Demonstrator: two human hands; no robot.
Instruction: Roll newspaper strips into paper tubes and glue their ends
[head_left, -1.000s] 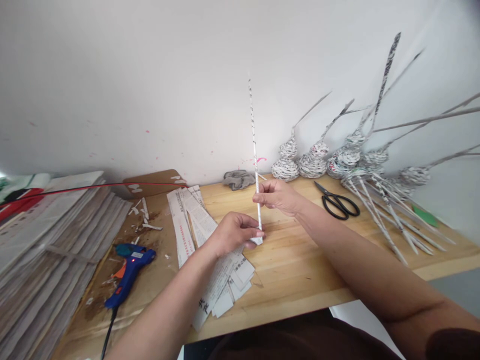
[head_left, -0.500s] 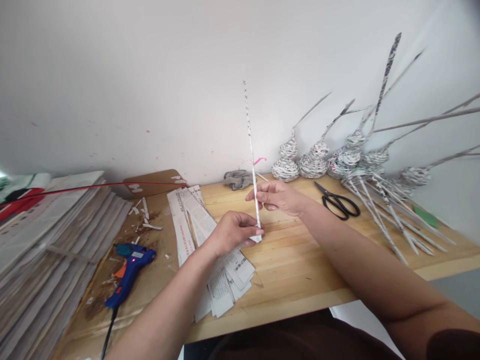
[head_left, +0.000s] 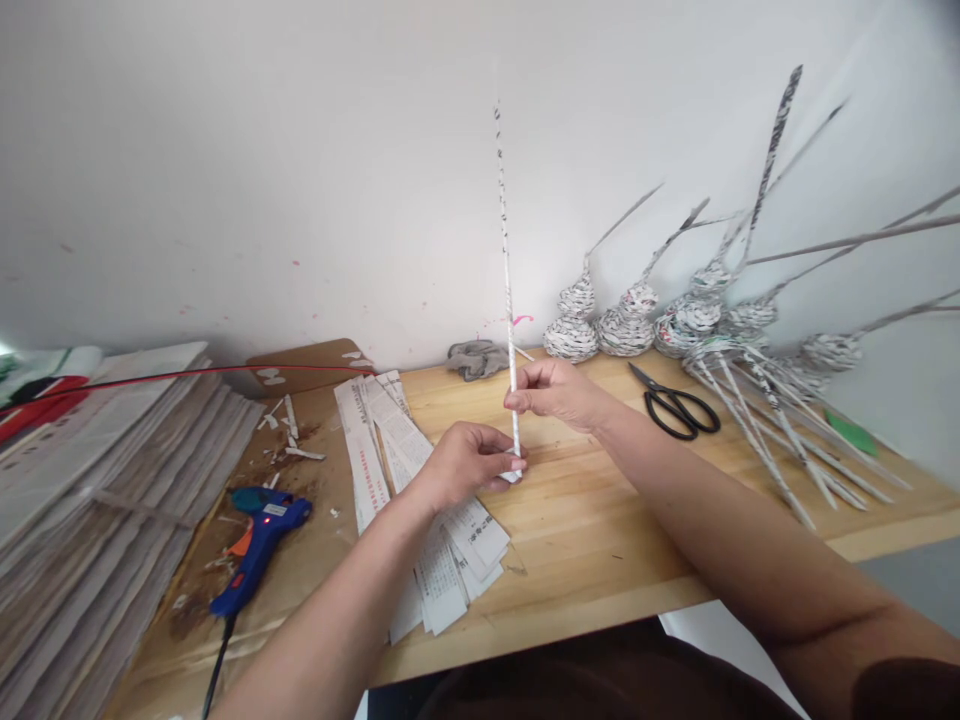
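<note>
A thin rolled newspaper tube (head_left: pixel 507 270) stands nearly upright over the table, its narrow printed tip high against the wall. My left hand (head_left: pixel 469 462) pinches its lower end, where a small bit of paper shows at the fingertips. Higher up the tube, my right hand (head_left: pixel 551 395) grips it between thumb and fingers. Below my left hand, printed newspaper strips (head_left: pixel 450 590) lie fanned on the wood, partly covered by my forearm.
To the left lie a blue glue gun (head_left: pixel 259 550) and a tall newspaper stack (head_left: pixel 112 510). Black scissors (head_left: pixel 679 410), woven paper gourds (head_left: pixel 571 325) with long stems, and a bundle of paper tubes (head_left: pixel 787 430) occupy the right. A grey glove (head_left: pixel 476 358) rests by the wall.
The tube reaches higher and leans a little less to the left. My right hand's fingers have closed around it from a looser hold. My left hand stays in place.
</note>
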